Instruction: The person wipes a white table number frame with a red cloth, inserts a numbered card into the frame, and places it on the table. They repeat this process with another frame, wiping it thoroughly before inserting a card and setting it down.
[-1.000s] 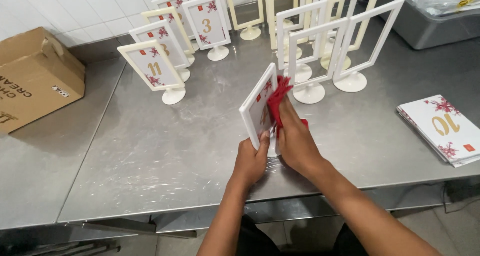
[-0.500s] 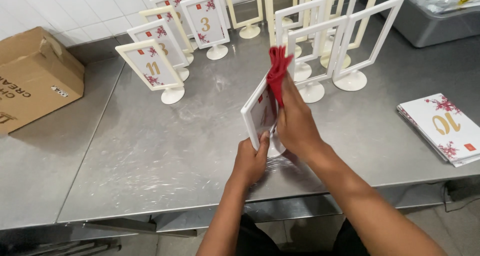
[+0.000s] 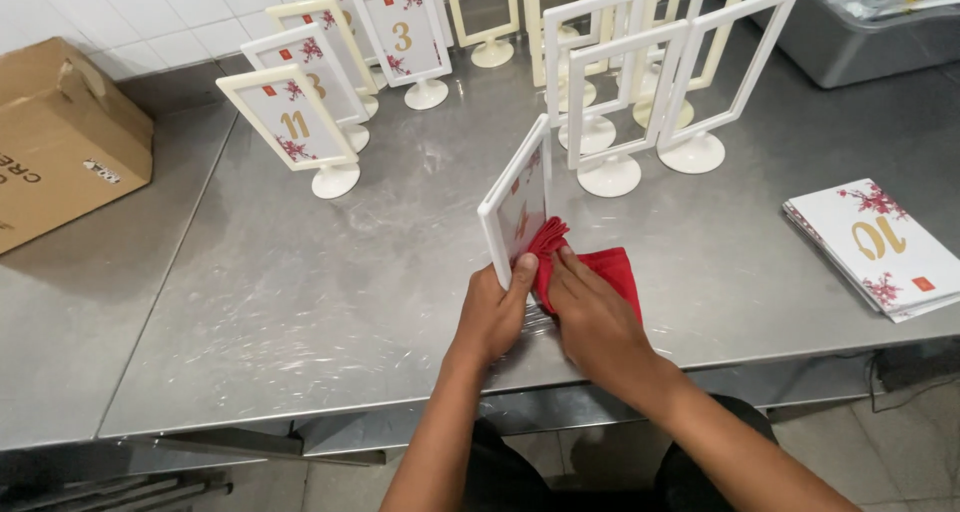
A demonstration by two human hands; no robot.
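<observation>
Steel tabletop (image 3: 330,302) carries everything within reach; near its front edge stands a white table-number frame (image 3: 518,204), edge-on to the camera, so that one face can be got at from the right; the left hand (image 3: 493,312) is curled round the frame's lower edge, thumb up against the rim, apparently to steady it; the right hand (image 3: 597,317) lies with fingers nearly straight on a red cloth (image 3: 600,272), pressing the cloth's bunched end against the frame's panel, the rest of it spread flat on the steel; whether the fingertips pinch the cloth or only push it is hard to tell from above; further back, frames with numbered cards (image 3: 300,127) stand at the left and empty frames (image 3: 640,102) at the right; a stack of flowered number cards (image 3: 880,247) lies well apart to the right; a cardboard box (image 3: 60,142) sits at far left.
</observation>
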